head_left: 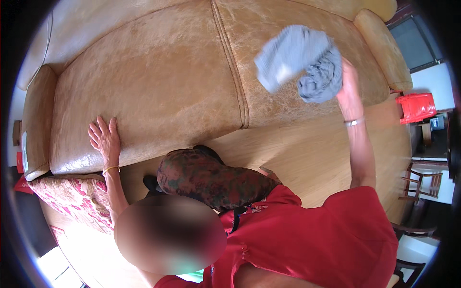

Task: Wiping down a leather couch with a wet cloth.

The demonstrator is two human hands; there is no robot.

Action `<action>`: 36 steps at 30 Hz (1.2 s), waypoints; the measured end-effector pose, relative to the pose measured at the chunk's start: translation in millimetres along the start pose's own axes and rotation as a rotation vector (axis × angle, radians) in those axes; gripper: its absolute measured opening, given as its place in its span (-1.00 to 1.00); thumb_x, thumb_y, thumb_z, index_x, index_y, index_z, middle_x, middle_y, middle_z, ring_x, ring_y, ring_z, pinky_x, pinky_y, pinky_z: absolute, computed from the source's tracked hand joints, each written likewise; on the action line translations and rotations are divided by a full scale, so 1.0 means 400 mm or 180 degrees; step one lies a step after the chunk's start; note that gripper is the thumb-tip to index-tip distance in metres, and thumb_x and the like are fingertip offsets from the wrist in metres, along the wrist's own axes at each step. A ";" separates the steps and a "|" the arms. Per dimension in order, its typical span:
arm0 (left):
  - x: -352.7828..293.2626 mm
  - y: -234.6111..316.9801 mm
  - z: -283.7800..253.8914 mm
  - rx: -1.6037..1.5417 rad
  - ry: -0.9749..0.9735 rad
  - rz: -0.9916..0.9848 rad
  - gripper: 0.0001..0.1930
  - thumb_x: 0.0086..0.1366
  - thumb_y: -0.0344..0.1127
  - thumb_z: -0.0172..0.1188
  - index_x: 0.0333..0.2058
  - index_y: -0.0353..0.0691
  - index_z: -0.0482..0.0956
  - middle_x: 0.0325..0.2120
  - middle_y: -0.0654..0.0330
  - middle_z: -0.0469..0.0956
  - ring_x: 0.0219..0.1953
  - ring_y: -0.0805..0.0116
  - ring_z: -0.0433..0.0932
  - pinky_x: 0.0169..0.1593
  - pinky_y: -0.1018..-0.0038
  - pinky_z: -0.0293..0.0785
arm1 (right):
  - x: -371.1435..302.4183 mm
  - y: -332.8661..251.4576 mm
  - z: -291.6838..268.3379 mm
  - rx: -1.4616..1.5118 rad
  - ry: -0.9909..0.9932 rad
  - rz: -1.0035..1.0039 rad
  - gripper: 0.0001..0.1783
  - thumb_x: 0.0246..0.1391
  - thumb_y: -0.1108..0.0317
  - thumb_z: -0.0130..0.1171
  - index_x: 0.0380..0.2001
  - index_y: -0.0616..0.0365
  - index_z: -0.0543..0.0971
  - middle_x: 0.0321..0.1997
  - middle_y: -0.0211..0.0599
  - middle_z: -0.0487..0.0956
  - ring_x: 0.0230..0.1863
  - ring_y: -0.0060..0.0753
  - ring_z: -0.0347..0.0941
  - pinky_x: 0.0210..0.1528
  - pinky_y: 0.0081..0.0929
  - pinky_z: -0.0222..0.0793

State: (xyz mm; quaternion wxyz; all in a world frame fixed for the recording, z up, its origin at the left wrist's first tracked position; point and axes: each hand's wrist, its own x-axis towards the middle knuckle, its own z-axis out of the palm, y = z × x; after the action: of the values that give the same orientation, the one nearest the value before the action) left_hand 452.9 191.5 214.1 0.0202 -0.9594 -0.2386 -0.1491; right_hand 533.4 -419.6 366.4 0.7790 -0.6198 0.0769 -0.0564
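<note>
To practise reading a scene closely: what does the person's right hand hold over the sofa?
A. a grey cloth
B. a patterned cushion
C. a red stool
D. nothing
A: the right hand grips a bunched grey cloth above the tan sofa, while the left hand rests flat on the seat edge.

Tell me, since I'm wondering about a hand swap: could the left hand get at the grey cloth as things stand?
Probably not without shifting. The left hand lies flat on the sofa's front edge, while the grey cloth is held up by the right hand over the far cushion. Nothing blocks the way; the gap is simply wide.
</note>
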 end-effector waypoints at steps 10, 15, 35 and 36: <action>0.020 0.001 -0.003 0.0106 0.0055 0.0062 -0.29 0.29 0.26 -0.26 0.26 -0.09 0.07 0.26 -0.14 -0.04 0.30 -0.12 -0.11 0.24 -0.07 -0.16 | 0.077 0.054 0.018 -0.3950 -0.0208 -0.1170 -0.75 0.12 0.23 0.10 -0.16 0.05 0.57 -0.20 -0.28 0.60 -0.13 -0.34 0.49 -0.11 -0.48 0.35; 0.013 -0.005 0.008 0.0020 0.0132 0.0116 -0.30 0.30 0.24 -0.27 0.26 -0.11 0.08 0.24 -0.16 -0.01 0.30 -0.12 -0.10 0.25 -0.07 -0.15 | 0.140 0.200 0.013 -0.4849 -0.1471 -0.2037 -0.42 0.19 -0.11 -0.17 0.13 0.03 0.38 0.28 -0.17 0.24 0.36 -0.11 -0.03 0.29 -0.21 -0.01; -0.006 0.045 -0.080 -0.0255 0.0557 0.0454 -0.41 0.15 -0.12 0.04 0.11 -0.35 0.28 0.18 -0.16 0.14 0.27 -0.09 0.02 0.28 0.11 -0.13 | 0.638 0.443 0.693 -0.4886 -0.0192 -0.2223 -0.47 0.03 -0.15 -0.12 -0.17 -0.05 0.60 0.02 -0.11 0.43 0.04 -0.02 0.28 0.06 -0.05 0.13; -0.003 0.050 -0.079 -0.0247 0.0568 0.0443 -0.41 0.15 -0.12 0.04 0.11 -0.35 0.28 0.18 -0.16 0.14 0.27 -0.09 0.02 0.28 0.11 -0.13 | 0.645 0.456 0.728 -0.4874 -0.0198 -0.2237 -0.47 0.03 -0.15 -0.12 -0.17 -0.05 0.60 0.02 -0.11 0.43 0.04 -0.02 0.28 0.06 -0.05 0.13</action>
State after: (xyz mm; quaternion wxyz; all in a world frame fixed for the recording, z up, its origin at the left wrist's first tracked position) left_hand 452.4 169.6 244.5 0.0145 -0.9566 -0.1628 -0.2413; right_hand 840.8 -146.9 239.7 0.0825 -0.9660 -0.1250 -0.2106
